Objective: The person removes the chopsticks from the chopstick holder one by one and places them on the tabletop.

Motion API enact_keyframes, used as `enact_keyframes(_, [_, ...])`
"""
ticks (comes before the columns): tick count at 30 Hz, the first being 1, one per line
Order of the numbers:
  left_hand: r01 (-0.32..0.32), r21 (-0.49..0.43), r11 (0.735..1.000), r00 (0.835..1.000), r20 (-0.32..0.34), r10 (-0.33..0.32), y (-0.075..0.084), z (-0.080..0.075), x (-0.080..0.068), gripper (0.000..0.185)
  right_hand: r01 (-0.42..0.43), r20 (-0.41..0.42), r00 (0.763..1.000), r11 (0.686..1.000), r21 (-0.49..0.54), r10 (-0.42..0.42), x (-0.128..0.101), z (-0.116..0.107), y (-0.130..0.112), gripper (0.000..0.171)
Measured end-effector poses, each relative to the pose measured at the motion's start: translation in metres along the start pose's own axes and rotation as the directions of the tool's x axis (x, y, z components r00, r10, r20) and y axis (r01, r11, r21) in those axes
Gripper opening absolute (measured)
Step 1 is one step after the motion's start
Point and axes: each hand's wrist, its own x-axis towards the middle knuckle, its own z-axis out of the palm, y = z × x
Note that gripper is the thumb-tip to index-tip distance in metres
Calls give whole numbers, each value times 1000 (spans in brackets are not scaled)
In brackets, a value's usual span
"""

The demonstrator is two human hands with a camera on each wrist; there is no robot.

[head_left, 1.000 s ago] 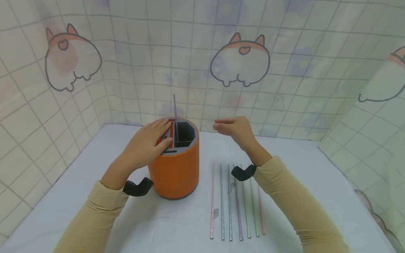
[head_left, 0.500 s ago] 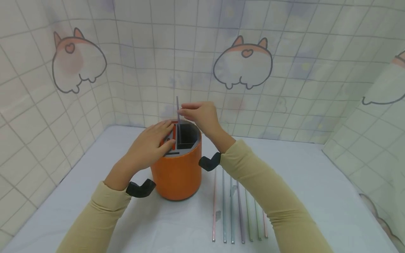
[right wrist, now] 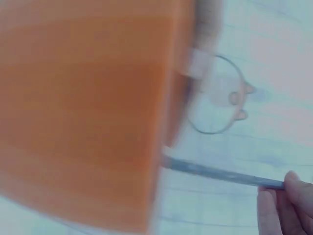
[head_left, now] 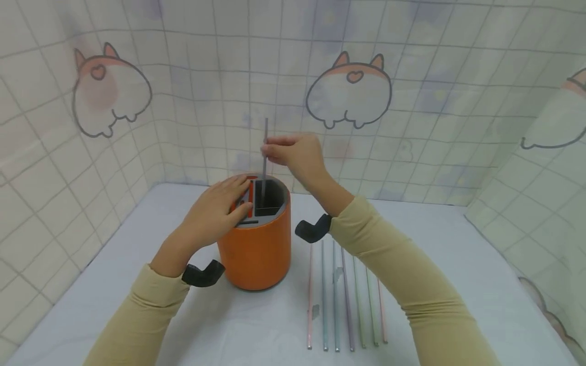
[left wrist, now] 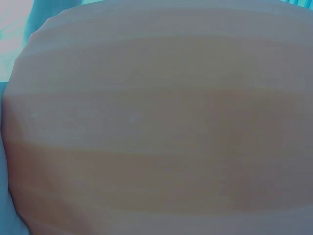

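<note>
Smooth matt orange plastic holder (head_left: 254,251), glossy thin straws (head_left: 346,297), soft white cloth table (head_left: 458,264).

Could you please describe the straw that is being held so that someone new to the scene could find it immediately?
Start at the orange cylindrical holder on the white table, where the left hand rests on its top. The grey straw rises upright out of the holder's dark compartment, pinched by the right hand. Unlike the pastel straws lying flat in a row beside the holder, it stands vertical.
</note>
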Motion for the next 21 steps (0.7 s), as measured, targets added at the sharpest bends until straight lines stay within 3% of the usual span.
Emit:
enact_keyframes(4, [-8, -2, 1000, 1000, 8, 8, 2, 2, 3, 61, 107, -68, 993, 986, 130, -99, -6, -26, -27, 24])
enact_keyframes(12, [-9, -1, 1000, 1000, 10, 9, 5, 0, 3, 61, 235, -220, 960, 927, 291, -173, -20, -77, -67, 11])
enact_keyframes(18, [-2, -5, 1000, 1000, 8, 2, 4, 0, 3, 60, 218, -259, 956, 928, 302, -140, -27, -108, -64, 18])
enact_keyframes(21, [1, -2, 1000, 1000, 6, -1, 4, 0, 3, 60, 190, -265, 957, 943, 273, -116, -30, -123, -52, 17])
